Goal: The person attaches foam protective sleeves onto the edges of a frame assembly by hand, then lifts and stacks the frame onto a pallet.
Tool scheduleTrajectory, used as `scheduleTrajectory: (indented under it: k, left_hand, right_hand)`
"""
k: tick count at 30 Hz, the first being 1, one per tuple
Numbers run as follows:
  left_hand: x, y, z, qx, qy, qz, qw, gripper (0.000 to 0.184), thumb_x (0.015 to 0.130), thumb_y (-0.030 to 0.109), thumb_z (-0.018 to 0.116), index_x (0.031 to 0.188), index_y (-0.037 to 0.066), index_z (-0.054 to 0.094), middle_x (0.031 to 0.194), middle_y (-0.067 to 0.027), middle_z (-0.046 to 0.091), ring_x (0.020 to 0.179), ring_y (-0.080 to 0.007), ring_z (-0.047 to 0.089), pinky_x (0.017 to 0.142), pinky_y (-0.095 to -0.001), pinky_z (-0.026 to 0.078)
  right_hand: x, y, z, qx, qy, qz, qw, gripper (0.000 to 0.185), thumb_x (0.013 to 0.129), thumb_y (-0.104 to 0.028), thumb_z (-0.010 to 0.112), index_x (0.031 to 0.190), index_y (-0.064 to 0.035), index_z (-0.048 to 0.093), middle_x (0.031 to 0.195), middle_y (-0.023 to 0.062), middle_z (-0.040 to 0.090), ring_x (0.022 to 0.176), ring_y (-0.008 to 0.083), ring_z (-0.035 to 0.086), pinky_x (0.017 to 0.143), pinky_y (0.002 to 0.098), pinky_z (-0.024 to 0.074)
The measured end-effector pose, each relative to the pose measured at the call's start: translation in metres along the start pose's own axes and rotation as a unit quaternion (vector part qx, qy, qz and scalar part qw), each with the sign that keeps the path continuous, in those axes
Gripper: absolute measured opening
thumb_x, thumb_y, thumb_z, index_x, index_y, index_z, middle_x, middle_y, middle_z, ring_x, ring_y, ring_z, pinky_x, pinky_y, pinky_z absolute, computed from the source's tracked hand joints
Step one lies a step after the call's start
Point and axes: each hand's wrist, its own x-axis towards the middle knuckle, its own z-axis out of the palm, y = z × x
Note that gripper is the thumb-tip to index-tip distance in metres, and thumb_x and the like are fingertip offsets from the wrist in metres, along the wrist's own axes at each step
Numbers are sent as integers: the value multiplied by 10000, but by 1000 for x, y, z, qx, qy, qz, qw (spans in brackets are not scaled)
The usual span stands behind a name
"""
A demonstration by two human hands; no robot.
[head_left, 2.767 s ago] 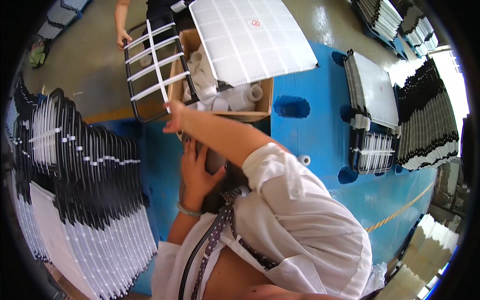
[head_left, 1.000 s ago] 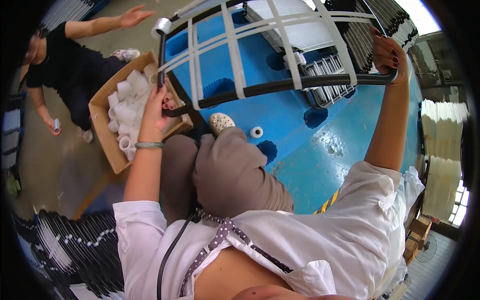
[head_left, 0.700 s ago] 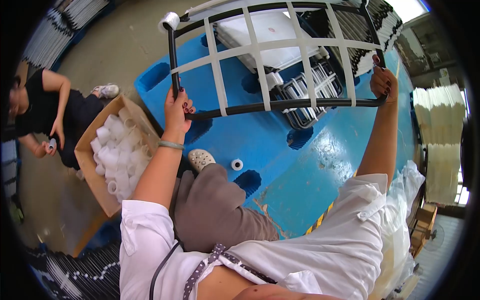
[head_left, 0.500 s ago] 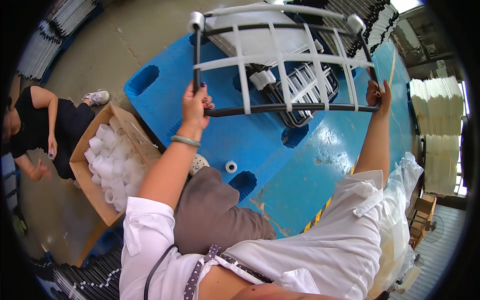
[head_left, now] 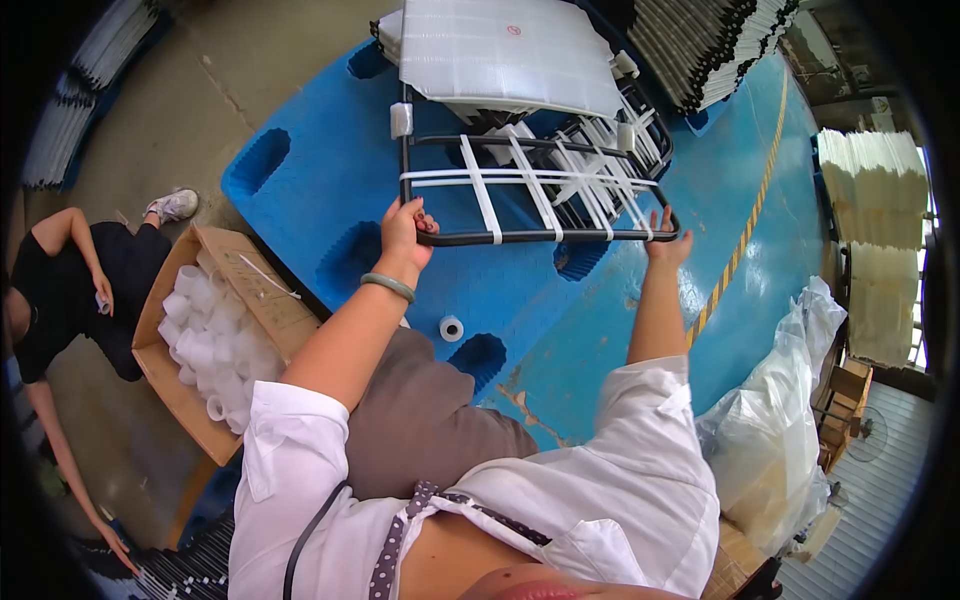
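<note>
My left hand (head_left: 407, 238) is closed around the near left corner of a black tube frame with crossed white straps (head_left: 550, 236). At the near right corner my right hand (head_left: 668, 240) holds the tube between thumb and fingers, its fingers fairly straight. White plastic sleeves sit on the tubes, one being the left sleeve (head_left: 401, 120). The frame lies low over more strapped frames and a white sheet-covered panel (head_left: 510, 60); whether it rests on them I cannot tell. Beneath is a blue plastic pallet (head_left: 330, 170). A small white roll (head_left: 451, 328) stands on the pallet near me.
To the left, a cardboard box (head_left: 200, 440) holds several white plastic sleeves (head_left: 215, 340). Beyond it sits another person (head_left: 75, 270) in dark clothes, one arm stretched down. Stacked frames (head_left: 690, 50) stand behind the pallet; clear plastic sheeting (head_left: 770, 410) lies at right.
The strapped frame has come down from a raised, tilted position to lie low over the pile, my hands moving with it. My right hand has shifted left. The other person's arm has reached down.
</note>
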Motion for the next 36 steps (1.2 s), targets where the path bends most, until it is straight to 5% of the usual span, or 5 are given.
scheduleTrajectory:
  k: [8,12,25,34,36]
  left_hand:
    - [-11,-18,-6,61,23,-32,997,57,869,63,505,873,98,462,591,3,400,486,-92,407,493,-266,406]
    - [-23,-30,-21,161,-60,-65,983,278,877,93,515,1120,61,383,759,-42,512,665,-145,552,613,-307,503]
    - [-57,-69,84,229,-285,-99,925,425,931,232,479,1212,98,190,1115,-130,512,891,-206,614,618,-300,524]
    - [13,-81,124,560,-579,150,573,439,878,128,503,1298,64,396,1067,-106,627,938,-217,615,816,-353,481]
    - [4,-40,86,554,-559,-1,617,491,857,67,509,1335,99,400,1118,-115,613,1016,-208,583,883,-348,449]
  right_hand:
    - [-199,180,9,-126,-111,91,982,643,829,-577,507,1279,-134,384,1296,115,443,1171,336,447,951,528,339]
    - [-259,235,55,-72,-96,143,982,595,872,-182,575,1371,-68,271,1337,155,429,1153,343,482,952,476,387]
    - [-221,84,107,-193,-219,65,954,637,698,42,410,1328,43,314,1320,200,450,1160,358,494,883,415,480]
    - [-33,-35,145,-218,-297,63,928,617,671,43,385,1283,91,330,1279,249,466,1184,370,472,927,398,478]
    - [1,-41,129,-231,-266,80,932,631,677,38,398,1306,-10,362,1290,184,488,1164,329,504,826,395,503]
